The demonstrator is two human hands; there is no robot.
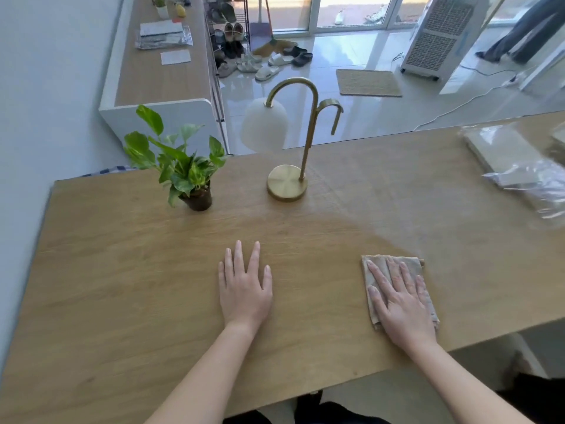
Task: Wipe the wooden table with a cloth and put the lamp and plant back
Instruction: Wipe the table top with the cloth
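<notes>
Wooden table top (122, 286), light oak-grain, bears folded beige cloth (423, 298) front-right under flat right hand (400, 301), fingers straight; left hand (244, 289) flat, fingers spread; brass arched lamp (287, 182) and green potted plant (180, 166) stand rearward, so wiping probably unfinished.

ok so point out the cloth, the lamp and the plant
cloth (412, 262): head view, bare top right corner
lamp (286, 182): head view, round brass base
plant (180, 169): head view, green leaves in the middle
</notes>
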